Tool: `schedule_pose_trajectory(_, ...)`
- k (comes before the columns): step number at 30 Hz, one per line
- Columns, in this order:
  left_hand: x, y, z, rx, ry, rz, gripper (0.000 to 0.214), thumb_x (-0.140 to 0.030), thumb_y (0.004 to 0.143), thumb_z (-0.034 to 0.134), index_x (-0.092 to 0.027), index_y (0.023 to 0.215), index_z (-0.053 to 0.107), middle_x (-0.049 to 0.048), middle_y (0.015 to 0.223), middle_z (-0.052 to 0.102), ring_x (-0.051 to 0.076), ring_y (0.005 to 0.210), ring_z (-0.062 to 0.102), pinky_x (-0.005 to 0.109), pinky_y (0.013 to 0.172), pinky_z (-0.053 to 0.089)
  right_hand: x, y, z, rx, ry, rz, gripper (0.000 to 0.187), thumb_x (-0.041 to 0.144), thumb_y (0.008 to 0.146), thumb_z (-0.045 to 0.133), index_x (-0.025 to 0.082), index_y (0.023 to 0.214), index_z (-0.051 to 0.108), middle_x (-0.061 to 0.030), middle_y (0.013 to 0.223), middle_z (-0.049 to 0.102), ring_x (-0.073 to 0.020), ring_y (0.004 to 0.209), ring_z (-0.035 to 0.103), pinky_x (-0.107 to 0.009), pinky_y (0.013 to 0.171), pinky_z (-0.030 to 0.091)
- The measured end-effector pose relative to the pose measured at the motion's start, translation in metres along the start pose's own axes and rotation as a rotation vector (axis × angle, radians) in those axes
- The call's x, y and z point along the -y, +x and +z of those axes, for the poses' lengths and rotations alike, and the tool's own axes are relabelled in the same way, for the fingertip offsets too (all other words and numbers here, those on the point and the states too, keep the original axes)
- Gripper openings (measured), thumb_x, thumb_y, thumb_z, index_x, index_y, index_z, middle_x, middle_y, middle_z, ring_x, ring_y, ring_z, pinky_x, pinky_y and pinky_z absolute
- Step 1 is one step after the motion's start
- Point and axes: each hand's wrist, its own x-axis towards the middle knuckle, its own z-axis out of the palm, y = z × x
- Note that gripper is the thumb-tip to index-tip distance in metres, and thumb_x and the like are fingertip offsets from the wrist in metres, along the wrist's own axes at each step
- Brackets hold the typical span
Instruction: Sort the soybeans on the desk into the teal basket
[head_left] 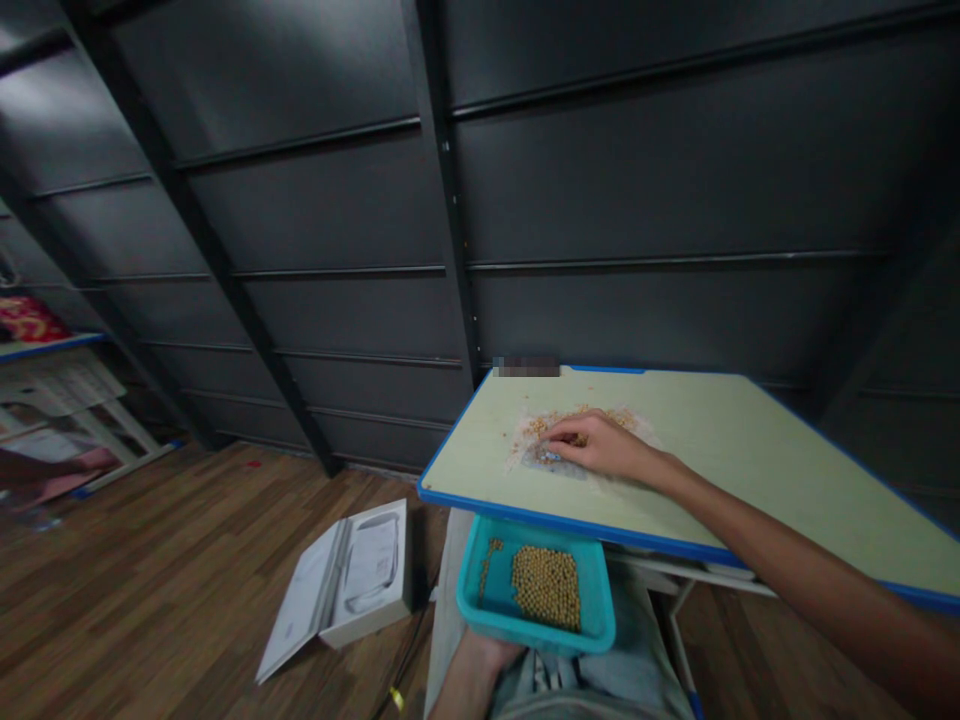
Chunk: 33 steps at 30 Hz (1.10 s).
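Observation:
A turquoise plastic tray (469,580) rests over my lap, just below the table's front edge. Gold-coloured beads (547,585) fill its right half, and a short line of them lies at its left. My left hand (491,652) grips the tray's near side from below, with its fingers hidden underneath. On the table, my right hand (592,442) reaches over a crumpled clear plastic sheet (559,466) with small gold and brownish beads (559,420) scattered on it. Its thumb and fingertips are close together among them; anything pinched there is too small to make out.
The pale table (720,450) has a blue edge. An open white box (371,570) stands on the wooden floor at left, near a dark cable (409,655). Behind is a dark panelled wall (645,180). Another table (60,375) and part of a person (60,470) are at far left.

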Motion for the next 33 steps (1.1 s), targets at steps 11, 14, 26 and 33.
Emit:
schedule_pose_trajectory(11,0.004,0.015,-0.030,0.196,0.070,-0.023,0.041,-0.034,0.083,0.059,-0.027,0.118,0.078,0.0063,0.130,0.078,0.031,0.146,0.051,0.056,0.126,0.033,-0.002,0.005,-0.005,-0.178,-0.114,0.081,0.025,0.022,0.099,0.061,0.023,0.111,0.083,-0.0071,0.111,0.083,-0.0249,0.099,0.078,-0.039,0.092,0.059)
schedule_pose_trajectory(14,0.004,0.018,-0.031,0.328,0.102,-0.024,0.038,-0.040,0.083,0.061,-0.027,0.112,0.081,0.0061,0.135,0.075,0.031,0.151,0.046,0.056,0.129,0.027,-0.002,0.004,-0.004,-0.167,-0.140,0.079,0.026,0.022,0.099,0.061,0.023,0.113,0.083,-0.0079,0.113,0.083,-0.0257,0.101,0.077,-0.039,0.092,0.059)
schedule_pose_trajectory(26,0.003,0.018,-0.022,0.198,0.185,-0.055,0.052,-0.047,0.074,0.067,-0.027,0.122,0.076,0.0099,0.136,0.075,0.037,0.146,0.050,0.059,0.124,0.033,0.000,0.002,0.000,-0.097,-0.071,-0.001,0.028,0.021,0.101,0.061,0.025,0.120,0.080,-0.0062,0.122,0.080,-0.0247,0.108,0.076,-0.040,0.097,0.057)
schedule_pose_trajectory(33,0.006,0.017,-0.014,0.224,0.088,-0.029,0.039,-0.044,0.080,0.066,-0.025,0.112,0.078,0.0127,0.127,0.078,0.037,0.141,0.056,0.062,0.120,0.038,0.002,0.000,0.002,-0.034,0.002,-0.020,0.030,0.021,0.100,0.060,0.029,0.123,0.079,-0.0039,0.125,0.079,-0.0228,0.108,0.075,-0.041,0.100,0.055)
